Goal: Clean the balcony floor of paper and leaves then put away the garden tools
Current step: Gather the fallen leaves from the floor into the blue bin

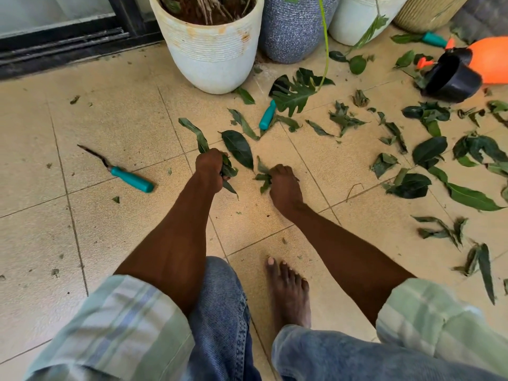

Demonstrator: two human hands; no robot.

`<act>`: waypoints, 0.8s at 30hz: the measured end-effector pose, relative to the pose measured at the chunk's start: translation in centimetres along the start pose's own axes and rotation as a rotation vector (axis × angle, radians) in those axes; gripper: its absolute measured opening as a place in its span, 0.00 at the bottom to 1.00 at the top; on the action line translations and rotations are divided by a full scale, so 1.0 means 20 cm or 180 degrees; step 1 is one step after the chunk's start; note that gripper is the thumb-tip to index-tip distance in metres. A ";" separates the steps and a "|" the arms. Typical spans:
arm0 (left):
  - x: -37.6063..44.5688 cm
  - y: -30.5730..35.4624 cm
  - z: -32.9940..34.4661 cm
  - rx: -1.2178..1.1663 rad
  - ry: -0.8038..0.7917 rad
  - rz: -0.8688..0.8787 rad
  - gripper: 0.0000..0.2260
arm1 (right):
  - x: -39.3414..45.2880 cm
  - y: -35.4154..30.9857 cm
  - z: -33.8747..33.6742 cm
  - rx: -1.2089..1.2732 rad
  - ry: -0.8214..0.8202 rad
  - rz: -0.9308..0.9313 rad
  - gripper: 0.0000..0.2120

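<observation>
Your left hand (209, 166), at the centre of the frame, is curled tight round a bunch of long dark green leaves (202, 143); the longest blade sticks up and left out of your fist, and shorter tips poke out below right. Your right hand (283, 185), just right of it, pinches a small crumpled green leaf (264, 176) against the beige tiled floor (110, 119); your fingertips are hidden under the hand.

A broad oval dark green leaf (238, 148) lies between and above your hands, its long axis running upper left to lower right. Loose green leaves (428, 152) are scattered across the right half of the frame.

At left, a teal-handled metal weeding fork (121, 171) lies flat, tines pointing upper left. A second teal tool handle (267, 116) lies above centre, near upright; its head is hidden under a lobed leaf. At upper right, a third teal handle (434, 39) is mostly hidden behind leaves, and an orange sprayer with a black cap (467, 67) is cut off by the edge.
</observation>
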State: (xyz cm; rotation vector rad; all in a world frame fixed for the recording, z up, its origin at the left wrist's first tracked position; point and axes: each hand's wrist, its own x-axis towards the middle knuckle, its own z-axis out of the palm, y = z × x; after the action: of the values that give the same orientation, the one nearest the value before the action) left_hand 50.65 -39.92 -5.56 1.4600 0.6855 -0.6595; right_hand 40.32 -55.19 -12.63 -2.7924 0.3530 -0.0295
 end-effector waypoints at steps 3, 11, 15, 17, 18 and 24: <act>-0.02 0.01 -0.01 -0.0043 0.0009 0.0046 0.13 | 0.03 -0.01 -0.03 0.0373 0.0132 0.0389 0.16; 0.03 0.04 -0.12 -0.0132 0.0211 0.0062 0.14 | 0.44 -0.29 -0.14 0.0923 -0.0476 0.0260 0.13; 0.07 0.05 -0.22 -0.0179 0.0346 0.0015 0.13 | 0.52 -0.33 0.03 0.0208 -0.1109 -0.0147 0.14; 0.07 0.05 -0.26 -0.0200 0.0394 0.0005 0.13 | 0.43 -0.31 0.08 0.0284 -0.1018 -0.0319 0.15; 0.06 0.05 -0.28 -0.0198 0.0402 0.0003 0.13 | 0.37 -0.30 0.11 0.0427 -0.0810 -0.0406 0.16; 0.02 0.05 -0.23 -0.0242 0.0327 0.0033 0.13 | 0.13 -0.26 0.11 0.0488 0.0107 -0.0976 0.18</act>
State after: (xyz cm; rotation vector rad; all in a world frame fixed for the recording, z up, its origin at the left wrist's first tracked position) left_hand 51.60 -35.31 -5.11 1.4334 0.7742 -0.5476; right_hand 44.19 -50.39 -13.19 -2.6687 -0.0701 -0.1671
